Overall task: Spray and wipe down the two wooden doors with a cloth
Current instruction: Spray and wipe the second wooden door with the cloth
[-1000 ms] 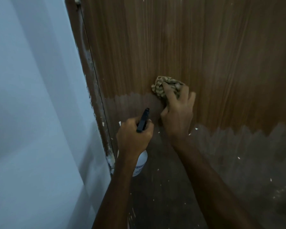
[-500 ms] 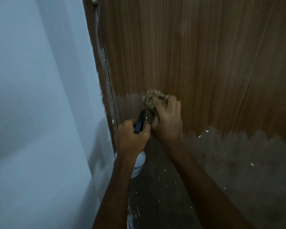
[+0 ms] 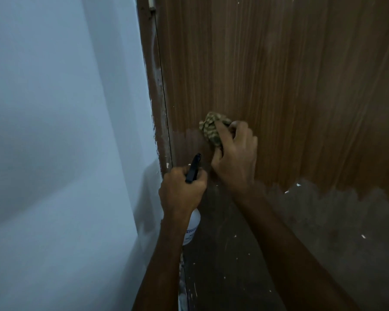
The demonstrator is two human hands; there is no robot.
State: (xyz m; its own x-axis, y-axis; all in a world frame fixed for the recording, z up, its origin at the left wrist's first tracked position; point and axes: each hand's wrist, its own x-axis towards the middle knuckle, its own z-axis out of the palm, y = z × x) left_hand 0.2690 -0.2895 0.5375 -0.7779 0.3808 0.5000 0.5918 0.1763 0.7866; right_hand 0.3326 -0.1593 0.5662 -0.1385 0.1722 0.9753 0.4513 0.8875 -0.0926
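A wooden door (image 3: 290,75) with vertical grain fills the right of the head view; its lower part is darker, dull and flecked with white specks. My right hand (image 3: 235,158) grips a bunched, patterned tan cloth (image 3: 211,131) and presses it against the door near the upper edge of the dark zone. Just below and to the left, my left hand (image 3: 182,189) holds a spray bottle (image 3: 192,223) by its neck. The black nozzle sticks up above my fingers, and the white body shows under my wrist.
A brown door frame (image 3: 154,90) with chipped, paint-smeared edges runs down the door's left side. A plain pale wall (image 3: 61,142) takes up the left half of the view. A hinge shows at the frame's top.
My right hand slid the cloth left toward the frame and slightly down, then back up a little. The view shifted, so the door frame sits further right. My left hand kept hold of the bottle.
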